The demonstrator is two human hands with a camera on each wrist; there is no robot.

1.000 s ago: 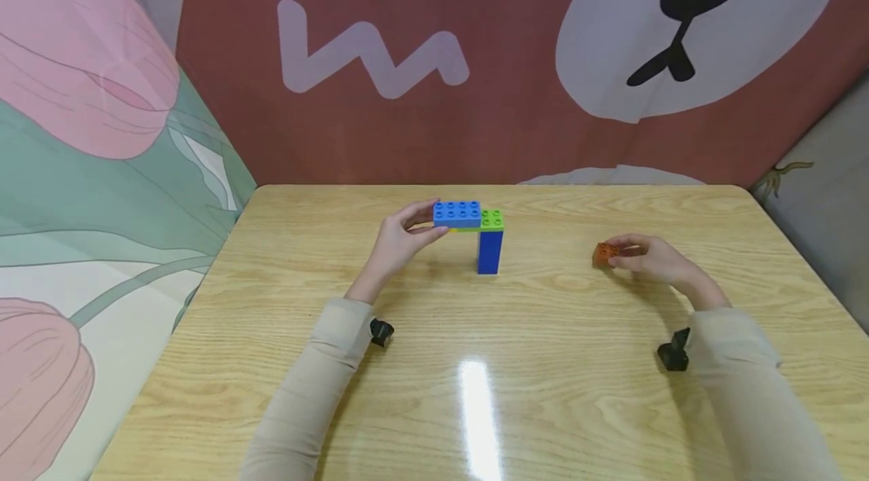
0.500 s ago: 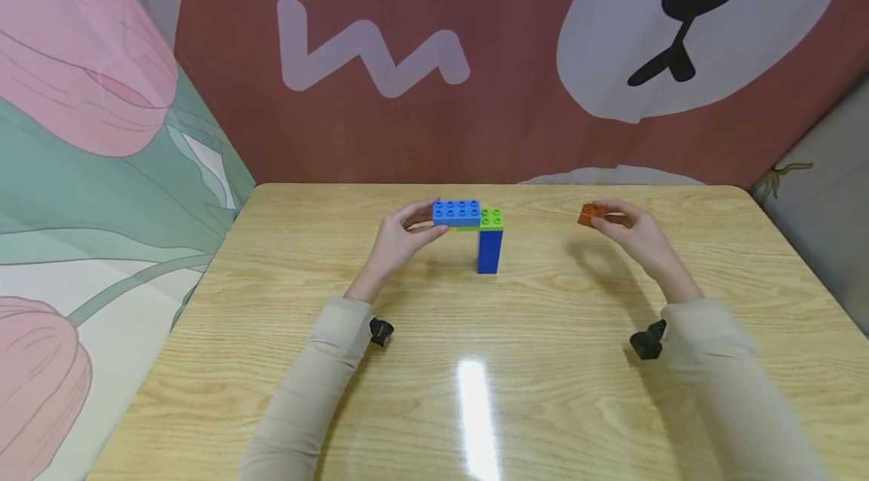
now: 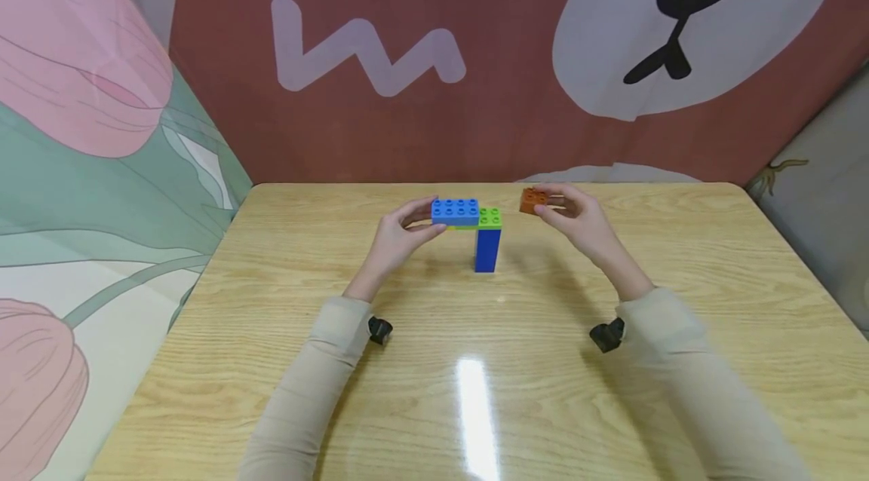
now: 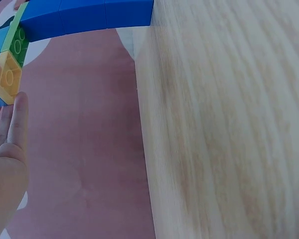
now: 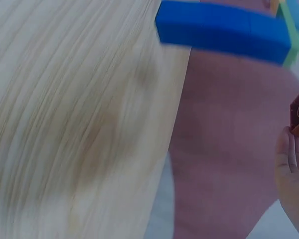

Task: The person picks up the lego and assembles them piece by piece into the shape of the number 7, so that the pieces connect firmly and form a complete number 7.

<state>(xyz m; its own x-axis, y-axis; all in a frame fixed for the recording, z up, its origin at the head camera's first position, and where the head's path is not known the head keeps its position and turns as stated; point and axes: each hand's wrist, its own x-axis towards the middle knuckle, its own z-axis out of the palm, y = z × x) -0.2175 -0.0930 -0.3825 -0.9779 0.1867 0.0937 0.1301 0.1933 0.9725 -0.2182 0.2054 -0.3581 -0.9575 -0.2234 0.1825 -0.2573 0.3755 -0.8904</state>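
A toy brick structure stands on the table: a column of dark blue bricks [image 3: 486, 251] carries a green brick [image 3: 490, 218] that juts out to the left. On its overhanging part lies a light blue brick [image 3: 455, 211]. Below, next to the green one, a yellow brick [image 4: 9, 78] shows in the left wrist view. My left hand [image 3: 399, 240] grips the left end of the light blue and yellow bricks between thumb and fingers. Just right of the structure, my right hand [image 3: 577, 221] pinches an orange-brown brick [image 3: 532, 200], held in the air and apart from the others.
The wooden table [image 3: 407, 405] runs back to a cloth backdrop [image 3: 380, 134] with a printed animal face. Each sleeve cuff carries a small black device, such as the left one [image 3: 380, 330]. A bright light reflection lies on the table's front part.
My right hand has lifted the orange-brown brick off the table and carried it left, close to the structure. The left hand has stayed in place on the bricks.
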